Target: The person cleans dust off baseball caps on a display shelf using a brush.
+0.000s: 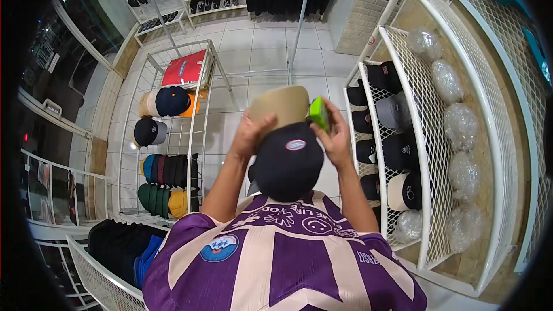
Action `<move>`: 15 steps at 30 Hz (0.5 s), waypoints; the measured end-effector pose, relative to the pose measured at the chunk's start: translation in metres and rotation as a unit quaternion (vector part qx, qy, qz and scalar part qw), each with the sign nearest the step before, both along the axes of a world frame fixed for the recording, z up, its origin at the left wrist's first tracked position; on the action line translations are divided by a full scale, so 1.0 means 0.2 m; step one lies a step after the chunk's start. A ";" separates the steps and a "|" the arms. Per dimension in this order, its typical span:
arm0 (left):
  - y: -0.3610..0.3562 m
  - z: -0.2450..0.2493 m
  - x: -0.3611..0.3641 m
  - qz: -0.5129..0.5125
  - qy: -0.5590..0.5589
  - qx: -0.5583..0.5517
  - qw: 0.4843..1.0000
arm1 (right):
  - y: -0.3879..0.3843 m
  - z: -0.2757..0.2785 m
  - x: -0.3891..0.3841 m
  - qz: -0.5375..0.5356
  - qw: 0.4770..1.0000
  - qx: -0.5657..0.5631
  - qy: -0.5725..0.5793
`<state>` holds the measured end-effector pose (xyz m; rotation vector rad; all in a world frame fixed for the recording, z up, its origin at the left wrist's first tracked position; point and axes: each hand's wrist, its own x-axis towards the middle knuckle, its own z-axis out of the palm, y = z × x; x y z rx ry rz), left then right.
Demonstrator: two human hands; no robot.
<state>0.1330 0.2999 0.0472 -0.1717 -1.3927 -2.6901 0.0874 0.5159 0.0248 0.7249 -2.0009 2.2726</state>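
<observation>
A baseball cap with a black crown [288,170] and a tan brim [281,106] is in front of my chest, brim pointing away from me. A small oval patch [295,145] with a red edge sits on the crown's front. My left hand [253,132] grips the left side of the brim, thumb on top. A small bright green block [318,113] is pinched in my right hand [334,135], close beside the brim's right edge. Its far side is hidden.
To the left, a white wire rack [129,164] holds several caps and a red packet [184,68]. Black and blue clothes [124,247] are at lower left. On the right, a mesh shelf [416,155] carries caps and clear plastic bundles [461,126]. A metal pole [302,14] stands ahead.
</observation>
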 end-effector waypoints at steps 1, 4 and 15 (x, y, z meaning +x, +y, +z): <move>0.04 -0.02 0.02 -0.011 -0.036 -0.030 0.999 | -0.02 0.05 -0.04 -0.066 0.996 0.027 0.053; 0.09 -0.05 0.01 -0.012 -0.035 0.009 0.999 | -0.01 0.18 -0.07 0.009 1.000 0.007 -0.014; 0.10 -0.08 0.01 -0.046 -0.047 0.023 0.998 | 0.00 0.12 -0.09 -0.025 1.000 0.014 0.006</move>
